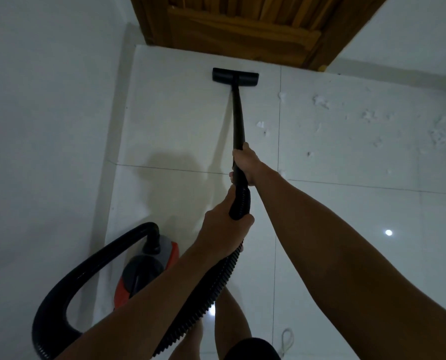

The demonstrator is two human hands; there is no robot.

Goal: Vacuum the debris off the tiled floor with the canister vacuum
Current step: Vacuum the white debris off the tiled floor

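Observation:
The black vacuum wand reaches forward across the white tiled floor. Its flat floor head lies on the tiles just in front of the wooden door. My right hand grips the wand higher up. My left hand grips the ribbed handle end where the black hose joins. The hose loops back to the red and grey canister at my lower left, beside the wall. White scraps of debris lie scattered on the tiles to the right of the wand.
A wooden door closes the far end. A white wall runs along the left. My bare legs show at the bottom. A white cord lies on the floor at my right foot.

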